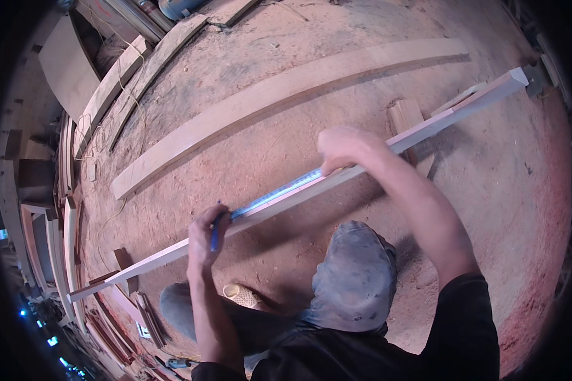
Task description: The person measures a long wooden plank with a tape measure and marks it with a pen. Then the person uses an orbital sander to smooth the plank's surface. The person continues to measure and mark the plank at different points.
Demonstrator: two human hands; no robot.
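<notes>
A long, narrow wooden beam [279, 204] runs slantwise in front of me, from the lower left to the upper right. Along its top lies a straight measuring strip [279, 192] with fine marks, bluish-white in the light; whether it is a tape or a ruler I cannot tell. My left hand [203, 233] is closed round a slim blue pen-like stick [216, 233], beside the strip's near left end. At the strip's other end, my right hand [348, 147] has its fingers curled down over it and the beam's edge, slightly blurred.
Short wood blocks [126, 267] prop the beam on the left, and another wood piece [408, 120] lies beneath it on the right. A wide plank [267, 101] rests beyond on the dusty floor. Stacked boards [111, 89] and a thin cord [143, 114] line the left. My bent knee [356, 273] is close by.
</notes>
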